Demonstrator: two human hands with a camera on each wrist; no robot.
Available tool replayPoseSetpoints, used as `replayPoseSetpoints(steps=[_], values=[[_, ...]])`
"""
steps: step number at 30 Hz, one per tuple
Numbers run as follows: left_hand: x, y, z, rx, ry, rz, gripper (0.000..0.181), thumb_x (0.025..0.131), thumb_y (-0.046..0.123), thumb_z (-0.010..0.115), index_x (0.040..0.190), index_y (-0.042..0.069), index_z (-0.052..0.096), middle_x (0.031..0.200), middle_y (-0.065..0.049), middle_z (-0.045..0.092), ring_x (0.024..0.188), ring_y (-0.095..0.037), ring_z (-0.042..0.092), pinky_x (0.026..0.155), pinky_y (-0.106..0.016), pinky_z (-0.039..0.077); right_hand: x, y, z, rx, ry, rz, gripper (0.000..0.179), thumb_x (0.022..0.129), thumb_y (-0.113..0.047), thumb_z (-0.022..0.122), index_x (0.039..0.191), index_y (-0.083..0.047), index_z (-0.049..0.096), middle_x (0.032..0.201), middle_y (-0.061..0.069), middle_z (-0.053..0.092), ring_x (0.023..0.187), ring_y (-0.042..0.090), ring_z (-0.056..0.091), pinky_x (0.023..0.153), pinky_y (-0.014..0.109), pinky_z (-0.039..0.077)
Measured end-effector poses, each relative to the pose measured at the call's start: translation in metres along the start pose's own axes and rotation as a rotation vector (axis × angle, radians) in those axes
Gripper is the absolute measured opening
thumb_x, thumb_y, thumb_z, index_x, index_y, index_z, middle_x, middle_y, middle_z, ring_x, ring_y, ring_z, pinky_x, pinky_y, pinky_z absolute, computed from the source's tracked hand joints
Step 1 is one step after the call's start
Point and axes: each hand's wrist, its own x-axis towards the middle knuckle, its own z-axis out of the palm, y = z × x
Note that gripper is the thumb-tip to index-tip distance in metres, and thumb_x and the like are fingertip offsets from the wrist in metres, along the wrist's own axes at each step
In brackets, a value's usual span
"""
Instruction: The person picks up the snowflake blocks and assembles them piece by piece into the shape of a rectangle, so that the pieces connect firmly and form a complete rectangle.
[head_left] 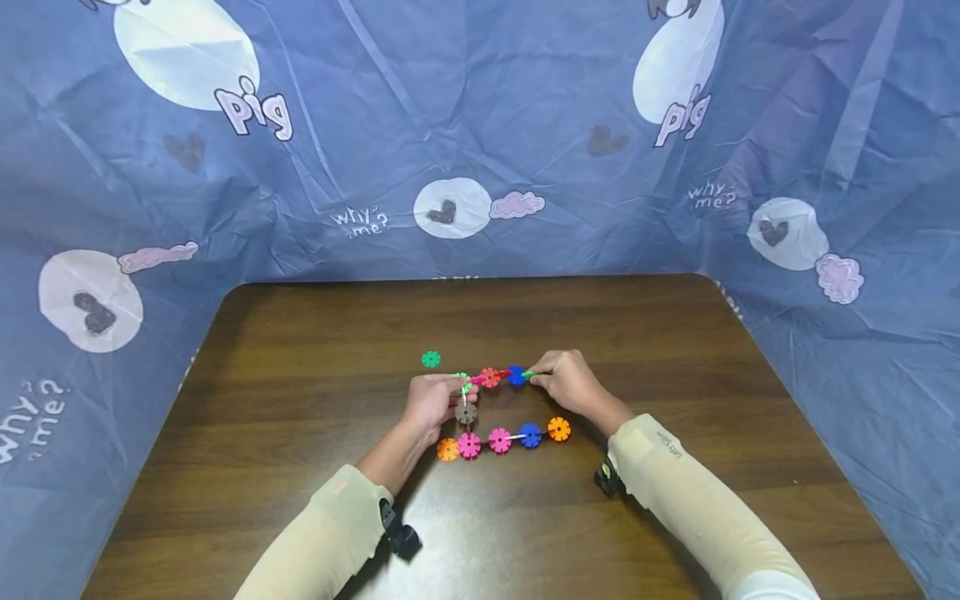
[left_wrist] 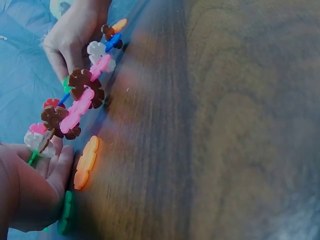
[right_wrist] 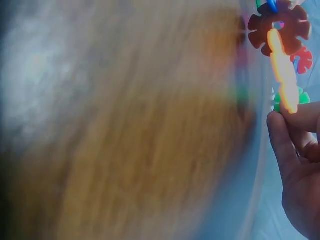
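Observation:
A chain of notched plastic snowflake discs in several colours bends into a C shape above the table. Its lower row has a pink disc (head_left: 500, 441), a blue disc (head_left: 530, 435) and an orange disc (head_left: 558, 429) at the right end. My left hand (head_left: 433, 402) holds the upper left corner, around a light green disc (head_left: 462, 382); a brown disc (head_left: 466, 413) hangs just below. Thumb and fingertips of my right hand (head_left: 572, 382) pinch a green disc (head_left: 528, 374) at the upper row's right end, joined to a blue disc (head_left: 515, 376).
One loose green disc (head_left: 431, 358) lies beyond my left hand on the brown wooden table (head_left: 322, 333). An orange disc (head_left: 447, 450) rests by the chain's lower left corner. Blue printed cloth (head_left: 465, 108) hangs behind the table and along both sides.

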Motion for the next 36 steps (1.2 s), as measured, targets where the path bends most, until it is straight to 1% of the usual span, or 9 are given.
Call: replayPoseSetpoints(steps=[6, 10, 15, 18, 21, 26, 29, 33, 36], values=[[-0.001, 0.001, -0.002, 0.008, -0.004, -0.012, 0.023, 0.097, 0.003, 0.063, 0.113, -0.013, 0.067, 0.089, -0.017, 0.075, 0.067, -0.015, 0.070, 0.063, -0.027, 0.060, 0.001, -0.001, 0.001, -0.001, -0.021, 0.005, 0.005, 0.085, 0.001, 0.078, 0.085, -0.003, 0.081, 0.083, 0.003, 0.075, 0.077, 0.017, 0.070, 0.071, 0.036, 0.059], [0.000, 0.002, 0.000, 0.021, -0.004, -0.010, 0.023, 0.096, 0.004, 0.064, 0.112, -0.012, 0.067, 0.089, -0.016, 0.075, 0.067, -0.014, 0.069, 0.063, -0.027, 0.059, 0.000, 0.001, 0.000, 0.001, -0.022, 0.022, 0.005, 0.085, 0.001, 0.078, 0.086, -0.002, 0.081, 0.083, 0.004, 0.075, 0.076, 0.016, 0.069, 0.070, 0.035, 0.059], [0.001, 0.003, 0.000, 0.041, -0.031, -0.009, 0.024, 0.097, 0.003, 0.062, 0.115, -0.014, 0.065, 0.090, -0.017, 0.075, 0.068, -0.015, 0.070, 0.064, -0.027, 0.060, 0.001, 0.001, -0.001, -0.008, -0.020, 0.013, 0.006, 0.085, 0.002, 0.078, 0.085, -0.002, 0.081, 0.082, 0.002, 0.074, 0.075, 0.015, 0.068, 0.069, 0.034, 0.058], [-0.001, 0.004, -0.002, 0.078, -0.040, 0.001, 0.022, 0.098, 0.002, 0.059, 0.113, -0.014, 0.065, 0.090, -0.018, 0.075, 0.069, -0.016, 0.071, 0.063, -0.026, 0.059, 0.002, 0.002, 0.000, -0.013, -0.008, -0.012, 0.006, 0.087, 0.001, 0.077, 0.086, -0.004, 0.080, 0.085, 0.003, 0.074, 0.079, 0.017, 0.069, 0.072, 0.035, 0.059], [-0.006, 0.006, 0.000, 0.146, -0.040, 0.021, 0.020, 0.098, 0.004, 0.059, 0.109, -0.010, 0.067, 0.092, -0.017, 0.075, 0.076, -0.016, 0.069, 0.063, -0.025, 0.057, 0.003, 0.002, -0.001, -0.011, 0.028, -0.014, 0.008, 0.088, 0.001, 0.076, 0.090, -0.006, 0.080, 0.091, 0.005, 0.074, 0.086, 0.019, 0.070, 0.077, 0.038, 0.059], [-0.017, 0.011, 0.004, 0.265, -0.008, 0.086, 0.017, 0.096, 0.008, 0.063, 0.102, -0.004, 0.072, 0.094, -0.012, 0.076, 0.085, -0.019, 0.062, 0.066, -0.027, 0.050, 0.005, -0.002, -0.002, 0.054, 0.076, 0.071, 0.013, 0.089, 0.001, 0.075, 0.100, -0.005, 0.079, 0.098, 0.006, 0.074, 0.087, 0.021, 0.069, 0.075, 0.039, 0.059], [-0.021, 0.014, 0.004, 0.249, 0.001, 0.098, 0.014, 0.096, 0.005, 0.063, 0.102, -0.006, 0.070, 0.092, -0.014, 0.075, 0.080, -0.019, 0.064, 0.064, -0.026, 0.052, 0.008, -0.005, -0.003, 0.079, 0.093, 0.116, 0.013, 0.089, 0.000, 0.075, 0.100, -0.005, 0.078, 0.099, 0.007, 0.074, 0.085, 0.020, 0.068, 0.073, 0.038, 0.058], [-0.024, 0.014, 0.001, 0.174, -0.029, 0.059, 0.014, 0.096, -0.003, 0.060, 0.106, -0.010, 0.064, 0.090, -0.013, 0.067, 0.070, -0.016, 0.063, 0.061, -0.024, 0.057, 0.014, -0.009, -0.004, 0.101, 0.105, 0.119, 0.006, 0.087, -0.004, 0.078, 0.092, -0.007, 0.077, 0.093, 0.005, 0.075, 0.082, 0.019, 0.067, 0.072, 0.037, 0.057], [-0.028, 0.012, -0.002, 0.137, -0.045, 0.031, 0.017, 0.097, -0.006, 0.057, 0.112, -0.014, 0.060, 0.092, -0.011, 0.060, 0.071, -0.014, 0.062, 0.064, -0.024, 0.059, 0.021, -0.014, -0.004, 0.119, 0.085, 0.113, 0.005, 0.087, -0.006, 0.080, 0.089, -0.009, 0.076, 0.089, 0.002, 0.074, 0.080, 0.017, 0.067, 0.071, 0.035, 0.057]])
